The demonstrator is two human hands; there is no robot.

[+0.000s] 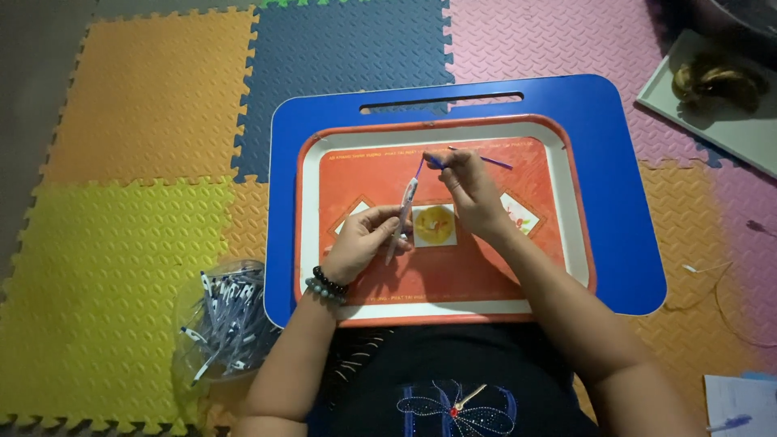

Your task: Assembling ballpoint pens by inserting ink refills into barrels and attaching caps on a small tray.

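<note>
Over the orange tray [312, 243], left hand [366, 239] fingers are clamping a pen barrel [402, 218]; right hand [469, 190] is pinching what's prob. a blue refill [429, 162].

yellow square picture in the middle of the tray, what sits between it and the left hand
In the head view, only the pen barrel held by the left hand lies between that hand and the yellow square picture on the tray; nothing else is there.
</note>
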